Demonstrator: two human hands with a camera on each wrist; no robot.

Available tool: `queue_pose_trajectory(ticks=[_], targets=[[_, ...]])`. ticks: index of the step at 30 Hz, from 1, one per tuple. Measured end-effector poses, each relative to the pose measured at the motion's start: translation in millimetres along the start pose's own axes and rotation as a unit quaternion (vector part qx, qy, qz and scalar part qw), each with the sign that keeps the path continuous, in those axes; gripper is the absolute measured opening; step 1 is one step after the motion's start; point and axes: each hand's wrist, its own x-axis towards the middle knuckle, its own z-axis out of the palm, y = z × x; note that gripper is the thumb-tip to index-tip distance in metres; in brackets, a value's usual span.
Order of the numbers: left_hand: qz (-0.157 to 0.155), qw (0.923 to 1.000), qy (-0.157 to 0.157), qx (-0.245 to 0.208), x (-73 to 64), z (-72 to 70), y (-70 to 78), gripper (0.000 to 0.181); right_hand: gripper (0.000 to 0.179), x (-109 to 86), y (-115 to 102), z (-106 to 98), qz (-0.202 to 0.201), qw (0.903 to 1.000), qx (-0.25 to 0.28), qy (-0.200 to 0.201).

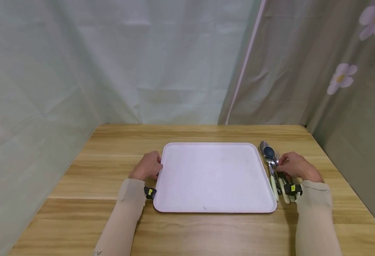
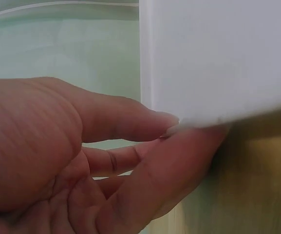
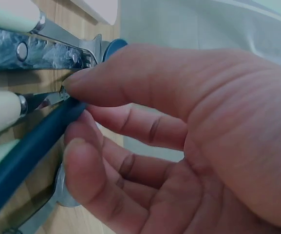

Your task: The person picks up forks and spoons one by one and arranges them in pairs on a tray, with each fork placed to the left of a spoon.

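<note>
A white rectangular tray (image 1: 213, 177) lies on the wooden table, and my left hand (image 1: 147, 165) pinches its left edge. In the left wrist view the thumb is over the rim of the tray (image 2: 218, 58) and the index finger under it. To the right of the tray, my right hand (image 1: 297, 166) is over a bunch of cutlery. Its thumb and fingertips pinch the handle of a dark blue spoon (image 3: 30, 158), whose bowl points to the far side. Light green and cream handles (image 3: 1, 112) lie close beside it, along with a blue marbled handle (image 3: 28, 48).
Metal spoon bowls (image 1: 263, 145) and a fork (image 1: 277, 156) lie at the far end of the bunch, close to the tray's right edge. A pale curtain (image 1: 174, 71) hangs behind the wooden table (image 1: 206, 234) and along its sides.
</note>
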Motion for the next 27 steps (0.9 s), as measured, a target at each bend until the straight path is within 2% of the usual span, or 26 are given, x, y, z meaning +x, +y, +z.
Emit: queue_pose_trajectory(ticks=[11, 20, 27], targets=[[0.001, 1.0, 0.003, -0.006, 0.1, 0.9, -1.6, 0.017, 0.027, -2.6, -0.7, -4.1, 0.053, 0.9985, 0.014, -0.006], [-0.002, 1.0, -0.003, -0.003, -0.7, 2.4, -3.2, 0.017, 0.021, -2.1, -1.6, 2.1, 0.075, 0.9937, 0.083, -0.007], [-0.001, 1.0, -0.003, -0.002, 0.7, 2.0, -2.3, 0.017, 0.03, -6.3, -8.3, 2.7, 0.096, 0.9939, 0.05, 0.02]])
